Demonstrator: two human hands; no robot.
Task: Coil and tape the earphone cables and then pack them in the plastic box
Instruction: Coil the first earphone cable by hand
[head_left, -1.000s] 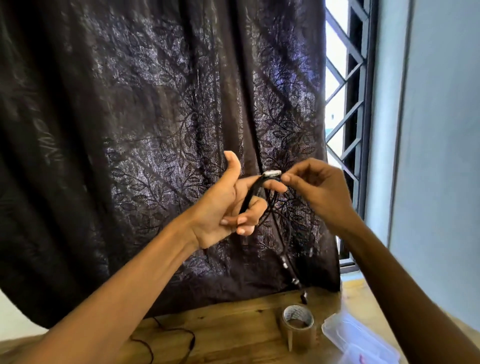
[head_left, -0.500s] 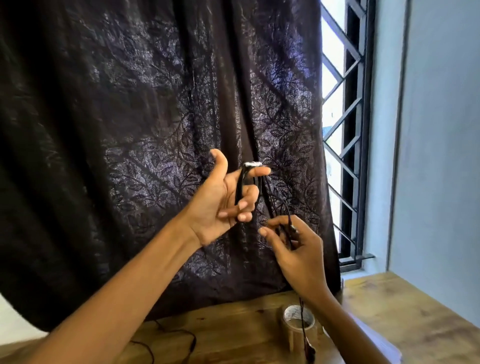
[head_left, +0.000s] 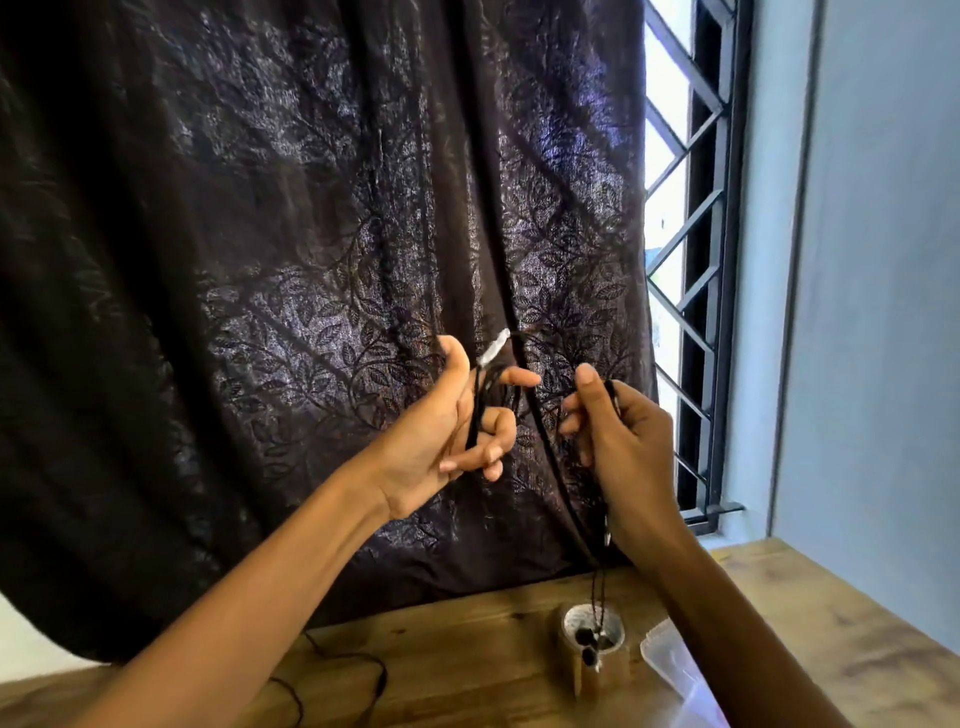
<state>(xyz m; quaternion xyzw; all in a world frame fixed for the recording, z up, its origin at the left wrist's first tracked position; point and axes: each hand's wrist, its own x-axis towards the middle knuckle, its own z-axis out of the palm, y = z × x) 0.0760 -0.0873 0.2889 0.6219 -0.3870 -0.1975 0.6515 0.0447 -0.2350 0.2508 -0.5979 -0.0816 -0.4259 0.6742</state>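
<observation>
My left hand (head_left: 447, 431) is raised in front of the dark curtain, its fingers spread, with loops of a black earphone cable (head_left: 477, 410) wound around them. The cable's white plug end (head_left: 493, 353) sticks up above the thumb. My right hand (head_left: 623, 447) is beside it, pinching the same cable, which hangs down from it. The earbuds (head_left: 589, 642) dangle over the brown tape roll (head_left: 592, 644) on the wooden table. The clear plastic box (head_left: 675, 670) lies at the lower right, partly behind my right forearm.
A second black cable (head_left: 358, 670) lies on the wooden table (head_left: 467, 649) near its front left. A dark patterned curtain (head_left: 311, 260) hangs right behind my hands. A barred window (head_left: 691, 260) and a pale wall are to the right.
My right hand rose from below the left hand to beside it, drawing the cable up. The view dropped and shifted slightly; the earbuds now hang over the tape roll.
</observation>
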